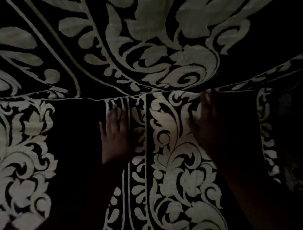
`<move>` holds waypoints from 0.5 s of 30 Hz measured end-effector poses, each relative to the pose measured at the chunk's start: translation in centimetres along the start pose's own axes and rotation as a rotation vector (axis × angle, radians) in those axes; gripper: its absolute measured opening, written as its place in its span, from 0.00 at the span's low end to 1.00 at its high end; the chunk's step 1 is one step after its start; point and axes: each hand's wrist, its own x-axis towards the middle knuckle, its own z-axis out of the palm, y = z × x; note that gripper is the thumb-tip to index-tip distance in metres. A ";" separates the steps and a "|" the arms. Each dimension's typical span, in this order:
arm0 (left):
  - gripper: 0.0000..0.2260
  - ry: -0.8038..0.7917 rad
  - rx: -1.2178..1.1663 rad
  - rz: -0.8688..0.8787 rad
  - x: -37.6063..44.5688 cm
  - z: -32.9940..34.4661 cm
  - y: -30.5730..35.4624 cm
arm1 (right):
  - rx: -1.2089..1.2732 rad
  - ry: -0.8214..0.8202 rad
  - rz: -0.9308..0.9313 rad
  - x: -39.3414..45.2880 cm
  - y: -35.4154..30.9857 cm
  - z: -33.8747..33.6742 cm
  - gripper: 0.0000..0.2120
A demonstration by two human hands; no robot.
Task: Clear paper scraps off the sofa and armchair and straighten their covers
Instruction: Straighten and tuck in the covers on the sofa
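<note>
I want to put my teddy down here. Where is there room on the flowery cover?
The cover lies bare left of the left hand, out to the picture's edge. The strip between both hands is free but narrow. Right of the right hand it is too dark to tell. Both hands lie flat just below the seam.

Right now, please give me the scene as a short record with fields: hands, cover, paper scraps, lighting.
left hand: left hand flat on the seat, fingers spread, holding nothing
right hand: right hand flat on the seat, blurred, holding nothing
cover: patterned cover, dark with pale leaf scrolls, over seat and backrest
paper scraps: none visible
lighting: very dim; right edge too dark to read
</note>
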 end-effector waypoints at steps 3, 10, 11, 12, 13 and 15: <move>0.39 -0.147 0.137 0.266 -2.6 2.7 2.1 | -0.118 -0.208 -0.173 -2.7 2.3 1.4 0.44; 0.40 -0.142 0.217 0.460 0.4 4.5 6.6 | 0.034 0.252 0.262 3.8 9.5 -3.8 0.24; 0.40 -0.144 0.247 0.499 0.9 4.3 7.5 | 0.030 0.196 0.266 4.5 10.3 -4.0 0.25; 0.40 -0.152 0.277 0.539 1.2 4.3 8.5 | 0.018 0.122 0.233 4.9 11.1 -4.0 0.25; 0.41 -0.162 0.292 0.576 1.5 4.3 9.3 | 0.006 0.055 0.210 5.1 11.6 -3.8 0.26; 0.42 -0.188 0.284 0.624 2.1 4.4 10.8 | 0.048 -0.039 0.226 5.6 12.2 -3.5 0.29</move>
